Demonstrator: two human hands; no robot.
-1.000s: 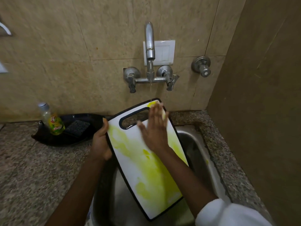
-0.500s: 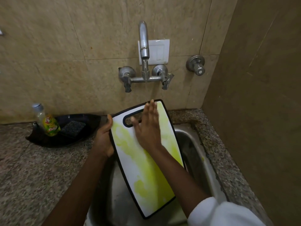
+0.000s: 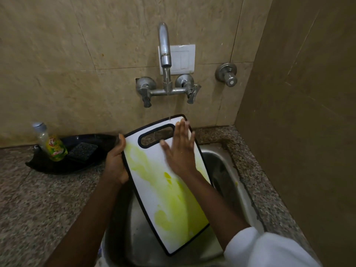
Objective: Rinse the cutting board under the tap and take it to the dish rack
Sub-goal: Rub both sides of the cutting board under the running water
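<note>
A white cutting board [image 3: 154, 189] with a black rim and yellow-green stains leans tilted over the steel sink [image 3: 217, 162], handle hole uppermost. My left hand [image 3: 115, 162] grips its left edge. My right hand [image 3: 180, 151] lies flat on the board's upper right face, fingers straight, just below the handle hole. The tap [image 3: 164, 47] on the tiled wall runs a thin stream of water down onto the board's top edge. No dish rack is in view.
A black tray [image 3: 77, 162] on the granite counter [image 3: 38, 199] at the left holds a dish-soap bottle [image 3: 51, 143] and a dark scrub pad [image 3: 82, 151]. A wall valve [image 3: 227, 74] sits right of the tap. A brown side wall [image 3: 298, 132] closes off the right.
My right hand has slid on the board's upper face, rubbing near the handle hole. The board has stayed tilted under the stream in my left hand's grip. The view has shifted slightly.
</note>
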